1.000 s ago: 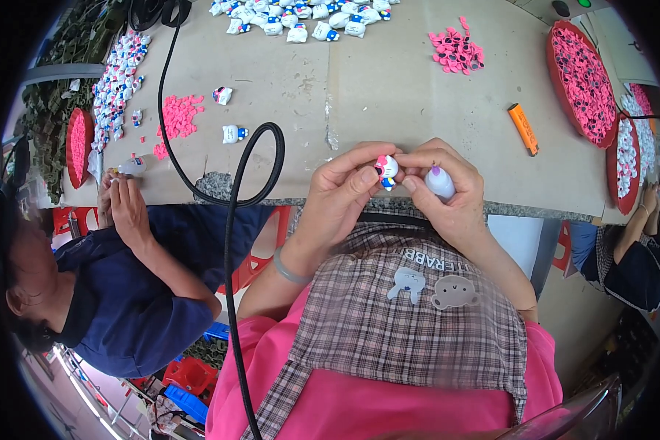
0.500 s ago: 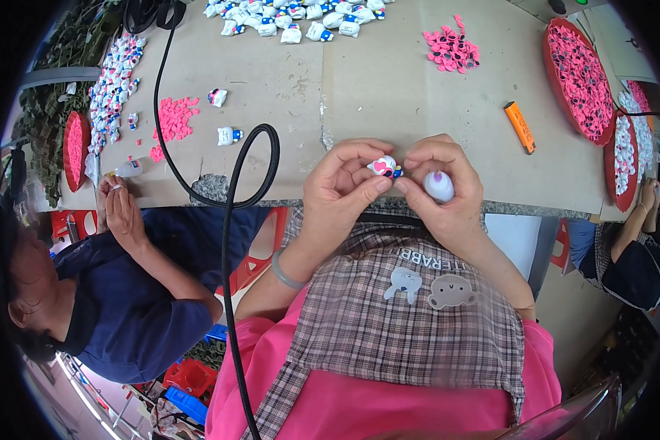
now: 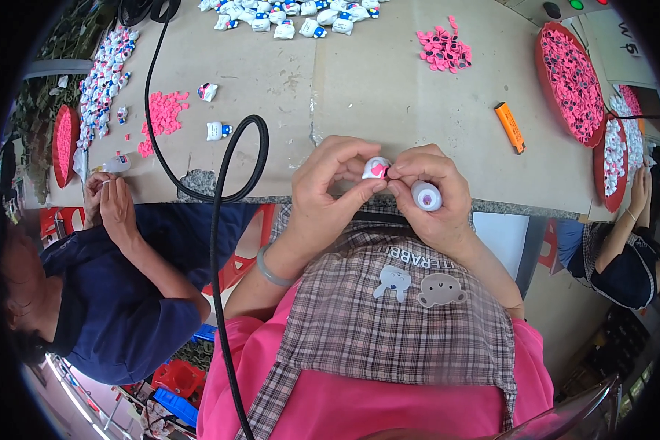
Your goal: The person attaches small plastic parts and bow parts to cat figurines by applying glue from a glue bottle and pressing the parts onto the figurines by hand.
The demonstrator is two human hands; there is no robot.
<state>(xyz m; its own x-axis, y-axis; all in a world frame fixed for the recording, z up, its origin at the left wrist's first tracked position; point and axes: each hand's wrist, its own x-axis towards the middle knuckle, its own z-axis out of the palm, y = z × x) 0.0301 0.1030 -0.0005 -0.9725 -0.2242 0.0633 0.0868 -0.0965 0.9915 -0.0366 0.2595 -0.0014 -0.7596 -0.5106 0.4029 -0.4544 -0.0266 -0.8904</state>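
Observation:
My left hand (image 3: 330, 187) pinches a small white toy piece (image 3: 376, 168) with a pink heart-shaped part on it, held just above the near edge of the cardboard-covered table (image 3: 389, 95). My right hand (image 3: 433, 192) touches the same piece with thumb and forefinger. Its other fingers curl around a small white bottle (image 3: 426, 196). Both hands meet in front of my plaid apron.
A black hose (image 3: 227, 169) loops over the table edge at my left. An orange lighter (image 3: 510, 127), pink parts (image 3: 444, 48), red trays (image 3: 570, 82) and white pieces (image 3: 286, 15) lie on the table. A person in dark blue (image 3: 117, 279) works at left, another (image 3: 623, 242) at right.
The white piece has been turned between my fingers, so its pink heart part now faces up. Both hands stayed at the table edge.

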